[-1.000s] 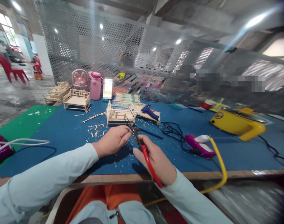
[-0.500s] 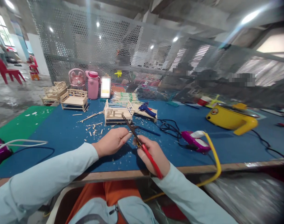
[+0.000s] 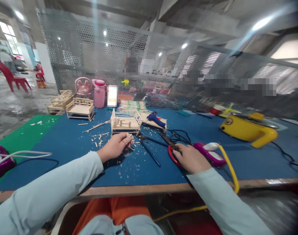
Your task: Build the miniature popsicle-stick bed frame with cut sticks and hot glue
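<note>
My left hand [image 3: 117,146] is closed on small pale wooden pieces [image 3: 130,137], some showing at its fingertips. It is just in front of a miniature wooden bench [image 3: 124,124] with railed sides. Away to the right, my right hand [image 3: 194,158] is closed over dark-bladed scissors [image 3: 174,151] with red handles, low at the table; part of the handle is hidden under the fingers. Between my hands lie blue-handled pliers [image 3: 150,151], their handles spread. A blue glue gun [image 3: 156,119] rests on a pale board behind them.
More miniature wooden benches [image 3: 80,109] stand at the back left, near a pink bottle [image 3: 99,94] and a lit phone [image 3: 112,96]. Wood scraps [image 3: 98,142] litter the blue table. At right are a purple power strip [image 3: 210,155] with a yellow cable and a yellow electric pot [image 3: 246,127].
My right hand has moved right with the scissors, away from my left hand, and lowered them towards the table. The pliers are now in full view. My left hand stays near the same spot.
</note>
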Motion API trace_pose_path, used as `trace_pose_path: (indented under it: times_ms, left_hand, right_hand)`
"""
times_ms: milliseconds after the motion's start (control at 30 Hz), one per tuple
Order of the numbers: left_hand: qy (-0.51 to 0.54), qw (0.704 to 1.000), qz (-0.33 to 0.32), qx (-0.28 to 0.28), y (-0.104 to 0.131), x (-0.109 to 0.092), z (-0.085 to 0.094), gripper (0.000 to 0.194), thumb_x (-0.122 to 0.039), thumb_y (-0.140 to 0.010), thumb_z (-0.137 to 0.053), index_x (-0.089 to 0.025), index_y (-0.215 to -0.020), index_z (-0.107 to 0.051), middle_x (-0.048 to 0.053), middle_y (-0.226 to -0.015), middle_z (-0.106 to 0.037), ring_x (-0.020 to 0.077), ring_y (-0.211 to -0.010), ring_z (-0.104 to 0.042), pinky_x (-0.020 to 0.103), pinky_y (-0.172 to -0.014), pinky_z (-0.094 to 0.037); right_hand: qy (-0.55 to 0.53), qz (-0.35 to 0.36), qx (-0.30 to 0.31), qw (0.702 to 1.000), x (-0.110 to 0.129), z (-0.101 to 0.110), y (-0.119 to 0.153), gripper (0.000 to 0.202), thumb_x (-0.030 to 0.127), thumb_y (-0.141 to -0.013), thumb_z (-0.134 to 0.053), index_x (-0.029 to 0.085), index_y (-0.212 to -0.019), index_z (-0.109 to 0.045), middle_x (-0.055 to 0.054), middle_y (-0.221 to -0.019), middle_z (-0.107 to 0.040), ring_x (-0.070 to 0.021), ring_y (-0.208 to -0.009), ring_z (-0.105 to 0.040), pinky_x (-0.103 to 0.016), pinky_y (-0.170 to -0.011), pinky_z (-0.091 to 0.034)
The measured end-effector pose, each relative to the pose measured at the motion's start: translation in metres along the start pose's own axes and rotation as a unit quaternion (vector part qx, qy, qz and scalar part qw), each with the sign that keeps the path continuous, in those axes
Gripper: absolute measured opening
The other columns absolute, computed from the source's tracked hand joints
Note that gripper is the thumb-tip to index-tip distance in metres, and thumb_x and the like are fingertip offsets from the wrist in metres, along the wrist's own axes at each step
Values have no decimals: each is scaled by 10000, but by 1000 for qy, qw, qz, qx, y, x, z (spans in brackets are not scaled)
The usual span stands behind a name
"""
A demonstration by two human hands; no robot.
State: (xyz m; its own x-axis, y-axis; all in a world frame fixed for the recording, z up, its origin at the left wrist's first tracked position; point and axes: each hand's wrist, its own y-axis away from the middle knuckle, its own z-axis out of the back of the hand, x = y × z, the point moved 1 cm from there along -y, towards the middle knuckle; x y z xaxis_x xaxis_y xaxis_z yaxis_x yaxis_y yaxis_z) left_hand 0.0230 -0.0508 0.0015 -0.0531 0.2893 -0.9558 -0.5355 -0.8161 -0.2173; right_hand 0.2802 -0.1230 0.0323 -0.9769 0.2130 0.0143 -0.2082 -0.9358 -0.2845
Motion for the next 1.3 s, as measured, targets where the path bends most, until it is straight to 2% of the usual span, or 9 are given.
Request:
trace_pose_path:
  times_ms: [133,233,367,467,600,733,833,1033,1300]
  left_hand:
    - [22,1000,6,-16,-3,3,-1,332,-443,-801,-465,-146,-655,-491,-20,-592,-484,76,-527,-429,210,-543,-356]
    - [29,999,-6,-30,-4,4,0,326,-430,-801,-462,-144,-646,-493,-27,-572,-474,72,-515,-416,207,-531,-349]
    - [22,998,-26,-47,-5,5,3,316,-411,-810,-448,-140,-657,-502,-26,-585,-484,74,-528,-422,205,-531,-353]
    - [-5,998,-30,-61,-7,5,5,317,-395,-824,-431,-140,-652,-507,-27,-570,-485,76,-516,-427,206,-520,-353]
    - [-79,986,-17,-146,-9,0,21,263,-375,-810,-483,-140,-892,-568,-19,-612,-546,87,-500,-453,219,-511,-363]
    - [-255,920,-108,-277,-17,-15,53,368,-284,-783,-529,-143,-1118,-476,30,-800,-604,131,-679,-536,273,-656,-423]
    - [-360,892,-194,-193,-32,-27,69,540,-216,-715,-598,-156,-1216,-405,117,-1141,-561,219,-1067,-501,377,-908,-373]
    - [-424,898,-115,14,-65,-37,64,786,-280,-715,-640,-211,-1356,-190,77,-1088,-630,266,-1129,-504,614,-1021,-61]
    - [-416,900,-123,28,-79,-35,58,737,-143,-698,-623,-153,-1346,-273,67,-892,-678,195,-833,-619,324,-781,-439]
  right_hand:
    - [-78,129,-92,984,40,17,-2,263,257,-838,-435,163,-958,-650,-121,-980,-661,-255,-901,-614,-350,-778,-450]
    - [-243,241,-54,938,80,24,-14,259,299,-845,-455,191,-959,-661,-56,-938,-684,-182,-859,-618,-283,-783,-445]
    - [-298,297,17,907,118,22,-40,206,294,-795,-523,157,-784,-676,-30,-684,-655,-145,-631,-566,-252,-607,-421]
    - [-310,344,31,886,127,22,-56,182,251,-779,-528,152,-702,-659,-26,-666,-635,-128,-622,-541,-239,-602,-397]
    - [-262,354,-62,896,127,21,-74,176,236,-770,-524,149,-671,-642,-32,-636,-605,-130,-604,-504,-248,-590,-366]
    - [-198,346,-117,909,128,13,-85,169,223,-771,-522,162,-672,-645,-33,-639,-615,-137,-609,-505,-255,-597,-349]
    - [-180,327,-130,919,131,7,-86,179,245,-780,-524,168,-686,-656,-32,-646,-631,-133,-595,-516,-250,-581,-340]
    - [-160,294,-150,930,134,4,-84,185,260,-784,-525,184,-717,-680,-31,-661,-661,-138,-592,-537,-249,-558,-321]
    - [-168,277,-162,932,135,0,-81,192,259,-793,-516,187,-699,-667,-23,-641,-647,-132,-587,-528,-247,-542,-300]
